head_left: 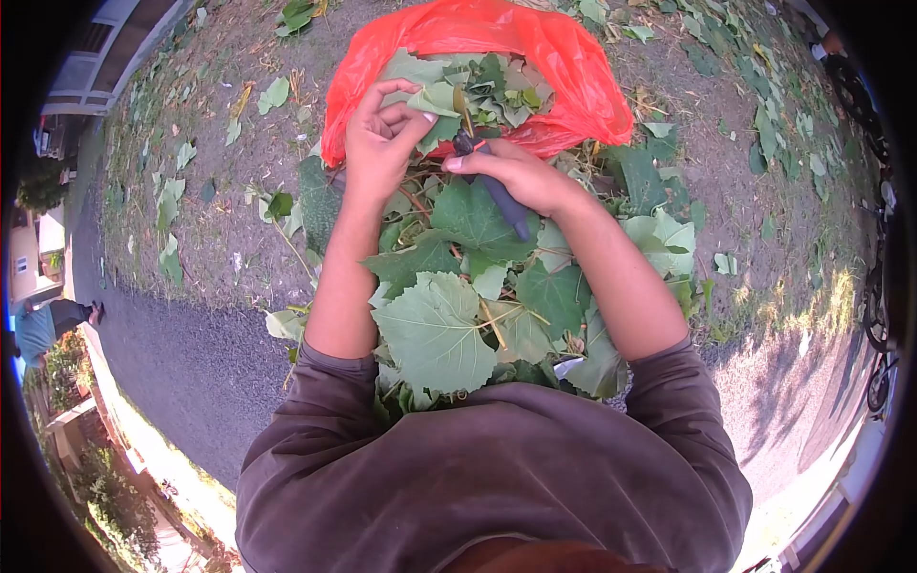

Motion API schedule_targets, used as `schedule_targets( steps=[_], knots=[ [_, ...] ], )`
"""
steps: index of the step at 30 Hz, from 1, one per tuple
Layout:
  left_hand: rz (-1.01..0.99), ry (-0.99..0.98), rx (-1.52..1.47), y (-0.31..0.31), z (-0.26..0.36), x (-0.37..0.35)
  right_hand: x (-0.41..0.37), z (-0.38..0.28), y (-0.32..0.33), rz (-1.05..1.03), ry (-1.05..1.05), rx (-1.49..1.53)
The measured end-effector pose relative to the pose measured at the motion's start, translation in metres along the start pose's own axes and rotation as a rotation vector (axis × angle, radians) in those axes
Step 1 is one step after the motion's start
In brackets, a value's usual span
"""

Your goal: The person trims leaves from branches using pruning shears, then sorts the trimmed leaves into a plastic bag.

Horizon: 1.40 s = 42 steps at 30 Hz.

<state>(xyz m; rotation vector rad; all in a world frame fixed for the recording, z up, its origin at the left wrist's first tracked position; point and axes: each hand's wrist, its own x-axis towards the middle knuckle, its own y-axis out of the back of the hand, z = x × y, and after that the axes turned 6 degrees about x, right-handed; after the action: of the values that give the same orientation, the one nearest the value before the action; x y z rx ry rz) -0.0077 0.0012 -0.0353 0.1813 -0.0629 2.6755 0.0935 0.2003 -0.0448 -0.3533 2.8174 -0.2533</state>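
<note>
My left hand [379,143] pinches a pale green leaf [435,99] by its stem, just over the mouth of an orange plastic bag [564,67] that holds several green leaves. My right hand [521,175] grips dark-handled pruning shears [497,191], their head touching the leaf's stem beside my left fingers. Under both forearms lies a heap of large green leaves and stalks [449,315], reaching back to my brown-sleeved chest.
Bare dirt with scattered leaves [172,201] surrounds the heap. A paved road [172,353] runs at lower left, where another person [48,320] bends over. A bicycle wheel [874,315] shows at the right edge.
</note>
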Motion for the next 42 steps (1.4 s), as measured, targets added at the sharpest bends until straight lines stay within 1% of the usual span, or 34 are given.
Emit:
schedule_targets(
  steps=[1, 3, 4, 6, 7, 9, 10, 12, 13, 15, 19, 21, 25, 27, 28, 30, 34, 36, 37, 39, 40, 42],
  knots=[
    [-0.001, 0.001, 0.000, 0.002, -0.003, 0.001, 0.000, 0.000, 0.000, 0.001, -0.001, 0.001],
    [0.021, 0.008, 0.127, 0.003, -0.003, 0.001, 0.000, -0.001, -0.001, -0.036, 0.054, -0.082],
    [0.022, 0.008, 0.128, 0.000, 0.000, 0.000, 0.002, 0.001, 0.000, -0.037, 0.055, -0.082],
    [0.142, 0.000, 0.353, -0.010, 0.008, -0.005, 0.005, 0.005, 0.000, 0.001, 0.049, -0.126],
    [0.141, 0.001, 0.351, -0.014, 0.014, -0.007, 0.004, 0.004, 0.000, 0.002, 0.048, -0.127],
    [0.134, -0.140, 0.685, -0.018, 0.025, -0.011, 0.002, 0.001, -0.001, 0.050, 0.017, -0.162],
    [0.136, -0.139, 0.685, -0.019, 0.030, -0.011, 0.002, 0.000, -0.002, 0.049, 0.016, -0.162],
    [0.078, -0.346, 0.859, -0.020, 0.037, -0.011, 0.003, 0.000, -0.003, 0.071, 0.036, -0.162],
    [0.078, -0.345, 0.858, -0.020, 0.035, -0.011, 0.004, 0.002, -0.003, 0.071, 0.035, -0.162],
    [0.084, -0.449, 0.839, -0.019, 0.030, -0.009, 0.006, 0.004, -0.002, 0.089, 0.039, -0.138],
    [0.091, -0.445, 0.855, -0.019, 0.032, -0.010, 0.006, 0.005, -0.005, 0.148, 0.060, -0.189],
    [0.121, -0.298, 0.812, -0.024, 0.035, -0.012, 0.011, 0.013, -0.005, 0.222, 0.102, -0.210],
    [0.123, -0.259, 0.699, -0.025, 0.031, -0.012, 0.010, 0.011, -0.001, 0.231, 0.046, -0.237],
    [0.127, -0.130, 0.640, -0.023, 0.029, -0.010, 0.008, 0.009, -0.003, 0.229, 0.098, -0.225],
    [0.127, -0.128, 0.640, -0.021, 0.025, -0.009, 0.007, 0.007, -0.004, 0.228, 0.097, -0.225],
    [0.159, -0.135, 0.393, -0.016, 0.015, -0.006, 0.006, 0.003, -0.004, 0.234, 0.056, -0.286],
    [0.135, -0.113, 0.351, -0.009, 0.015, -0.002, 0.004, 0.000, -0.003, 0.234, 0.045, -0.297],
    [0.085, -0.049, 0.213, -0.010, 0.022, -0.002, 0.006, 0.002, 0.000, 0.120, 0.052, -0.174],
    [0.085, -0.049, 0.212, -0.009, 0.022, -0.001, 0.004, 0.001, 0.001, 0.121, 0.052, -0.174],
    [-0.046, -0.255, 0.250, -0.005, 0.023, 0.004, 0.000, -0.002, 0.002, -0.042, 0.007, 0.053],
    [-0.044, -0.257, 0.251, -0.003, 0.023, 0.005, 0.000, -0.003, 0.004, -0.044, 0.008, 0.052],
    [-0.220, -0.199, -0.058, 0.000, 0.021, 0.004, -0.002, -0.001, 0.005, -0.195, -0.002, 0.171]
  ],
)
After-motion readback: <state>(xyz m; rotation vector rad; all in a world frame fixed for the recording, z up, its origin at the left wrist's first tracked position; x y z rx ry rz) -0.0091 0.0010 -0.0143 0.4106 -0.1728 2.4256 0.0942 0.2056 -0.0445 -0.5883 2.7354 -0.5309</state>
